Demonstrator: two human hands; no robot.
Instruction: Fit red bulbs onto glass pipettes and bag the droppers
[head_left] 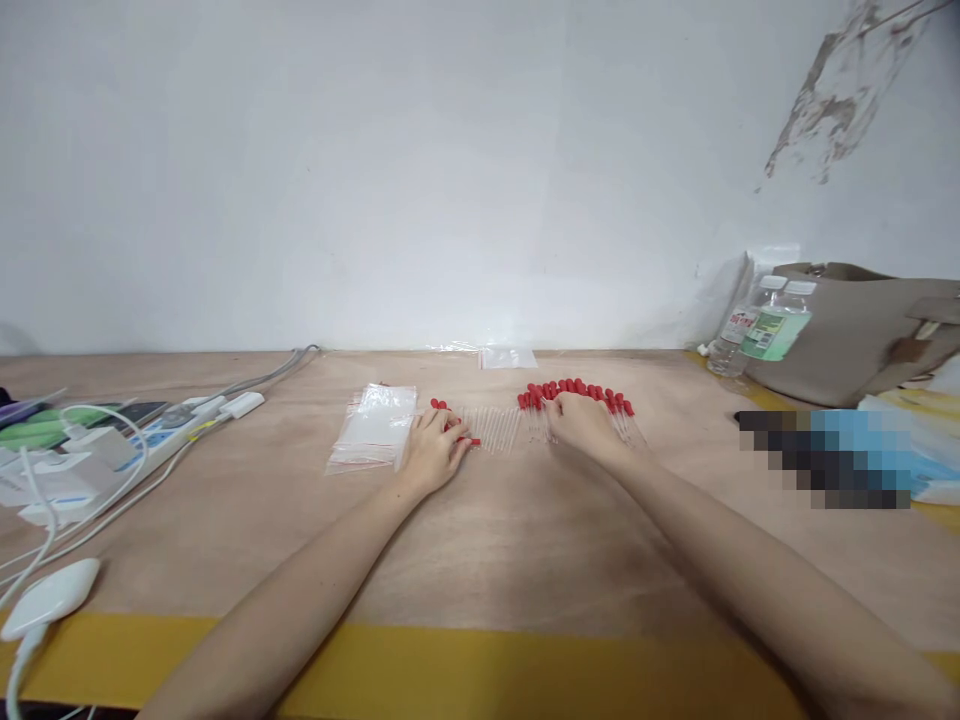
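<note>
My left hand [435,448] rests on the table with curled fingers, a small red rubber bulb [475,441] showing between its thumb and fingertips. More red bulbs [439,404] lie just beyond its knuckles. To its right is a row of thin clear glass tubes [495,430] without bulbs. My right hand [581,422] is closed in a pinch among glass droppers with red bulbs [577,386], which fan out around it. Its fingertips are at one dropper near the row's left end; the exact grip is partly hidden. Clear zip bags [375,425] lie stacked left of my left hand.
Another clear bag [508,358] lies by the wall. A power strip [169,435] with chargers and cables runs along the left. Two bottles [776,325] and a grey-beige bag [855,335] stand at the back right. A pixelated patch covers something at right.
</note>
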